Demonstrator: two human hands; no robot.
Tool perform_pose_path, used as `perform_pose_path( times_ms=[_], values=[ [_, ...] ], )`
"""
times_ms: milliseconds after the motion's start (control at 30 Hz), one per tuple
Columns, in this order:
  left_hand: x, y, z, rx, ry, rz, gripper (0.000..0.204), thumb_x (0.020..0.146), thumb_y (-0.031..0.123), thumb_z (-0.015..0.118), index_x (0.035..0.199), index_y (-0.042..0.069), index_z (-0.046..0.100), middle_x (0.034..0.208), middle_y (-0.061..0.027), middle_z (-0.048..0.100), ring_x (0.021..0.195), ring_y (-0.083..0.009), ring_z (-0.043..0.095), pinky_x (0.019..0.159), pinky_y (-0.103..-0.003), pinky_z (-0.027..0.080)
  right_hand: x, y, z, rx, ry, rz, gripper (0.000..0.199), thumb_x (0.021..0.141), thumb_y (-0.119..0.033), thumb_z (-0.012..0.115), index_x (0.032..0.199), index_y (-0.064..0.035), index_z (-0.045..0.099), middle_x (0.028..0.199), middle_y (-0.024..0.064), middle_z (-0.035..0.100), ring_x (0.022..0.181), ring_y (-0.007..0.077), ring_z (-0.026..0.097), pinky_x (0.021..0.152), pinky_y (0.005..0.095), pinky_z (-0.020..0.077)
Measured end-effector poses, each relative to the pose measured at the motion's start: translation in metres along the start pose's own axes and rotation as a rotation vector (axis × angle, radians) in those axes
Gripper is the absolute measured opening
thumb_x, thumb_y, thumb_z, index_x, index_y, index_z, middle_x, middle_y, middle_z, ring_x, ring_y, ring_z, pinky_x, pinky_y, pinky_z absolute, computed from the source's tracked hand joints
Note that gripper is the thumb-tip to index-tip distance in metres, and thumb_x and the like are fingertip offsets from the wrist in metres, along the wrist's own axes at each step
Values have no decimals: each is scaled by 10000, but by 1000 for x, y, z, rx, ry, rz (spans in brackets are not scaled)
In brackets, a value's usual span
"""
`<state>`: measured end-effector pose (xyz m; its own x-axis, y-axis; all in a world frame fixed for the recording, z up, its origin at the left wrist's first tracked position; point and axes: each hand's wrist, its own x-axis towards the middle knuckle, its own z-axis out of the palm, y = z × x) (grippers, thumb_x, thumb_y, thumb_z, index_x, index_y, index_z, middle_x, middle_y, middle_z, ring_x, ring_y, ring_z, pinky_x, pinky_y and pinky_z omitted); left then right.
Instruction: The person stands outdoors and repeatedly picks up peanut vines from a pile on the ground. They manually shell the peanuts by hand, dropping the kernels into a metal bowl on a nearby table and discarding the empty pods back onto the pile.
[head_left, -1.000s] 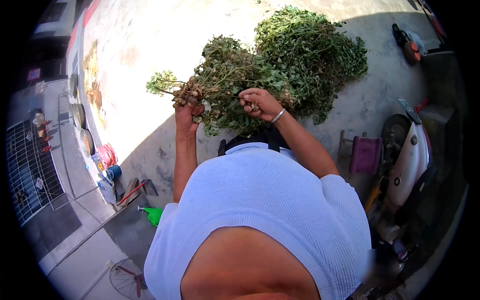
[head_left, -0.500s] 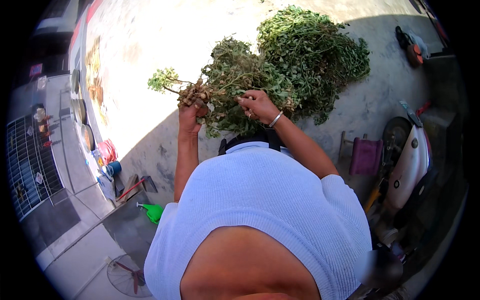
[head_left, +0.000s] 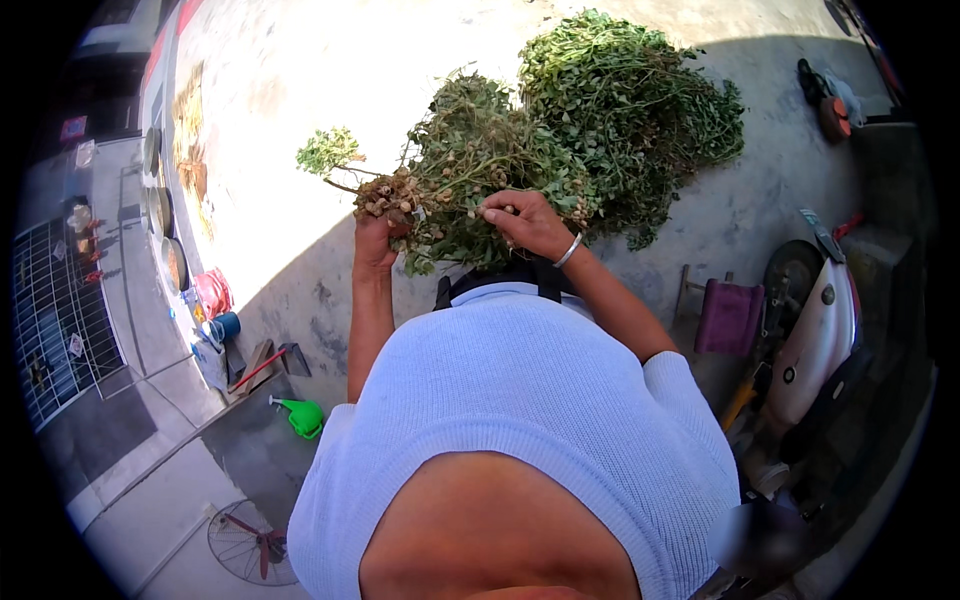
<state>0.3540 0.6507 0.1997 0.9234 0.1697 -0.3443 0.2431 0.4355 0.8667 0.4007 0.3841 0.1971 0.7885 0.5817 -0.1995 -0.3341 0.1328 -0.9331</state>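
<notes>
My left hand (head_left: 376, 241) is closed around a peanut plant at its root end, where a clump of brown peanuts (head_left: 388, 192) bunches above the fingers. From that clump a thin stem runs up and left to a leafy green tip. My right hand (head_left: 532, 224), with a silver bangle on its wrist, is pinched, and a small pale peanut shows at its fingers. Both hands are over a heap of pulled peanut plants (head_left: 470, 130) in front of me. More peanuts hang among the stems beside the right hand.
A bigger green heap of plants (head_left: 630, 95) lies farther right. On the right stand a purple-seated stool (head_left: 728, 316) and a silver scooter (head_left: 812, 330). To the left are a green watering can (head_left: 302, 418), a blue bucket (head_left: 224, 326), round trays (head_left: 174, 264) and a fan (head_left: 250, 545).
My right hand has moved slightly right, away from the left hand, with its fingers still pinched. My left hand keeps its hold on the plant, and the root clump has turned a little.
</notes>
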Motion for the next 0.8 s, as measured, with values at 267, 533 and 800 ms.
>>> perform_pose_path(
  times_ms=[267, 533, 800],
  values=[
    [-7, 6, 33, 133, -47, -26, 448, 681, -93, 582, 1111, -1, 497, 1001, -100, 586, 838, -192, 606, 667, -279, 518, 33, -6, 0, -383, 251, -436, 169, 743, -118, 637, 872, -9, 647, 741, 162, 638, 637, 284, 609, 591, 367, 485],
    [-5, 1, 38, 248, -152, -34, 386, 708, -78, 588, 1066, 33, 497, 1039, -98, 575, 937, -210, 588, 782, -321, 520, 42, -17, 0, -992, 47, -235, 158, 737, -181, 614, 734, -28, 576, 709, 168, 583, 734, 353, 573, 632, 458, 455],
    [-6, 2, 50, 396, -109, 13, 330, 702, -67, 625, 1004, 18, 521, 961, -77, 607, 861, -153, 599, 740, -278, 512, 40, -6, 3, -575, 88, -233, 151, 797, -157, 587, 746, -17, 569, 638, 128, 576, 558, 251, 569, 521, 342, 460]
  ],
)
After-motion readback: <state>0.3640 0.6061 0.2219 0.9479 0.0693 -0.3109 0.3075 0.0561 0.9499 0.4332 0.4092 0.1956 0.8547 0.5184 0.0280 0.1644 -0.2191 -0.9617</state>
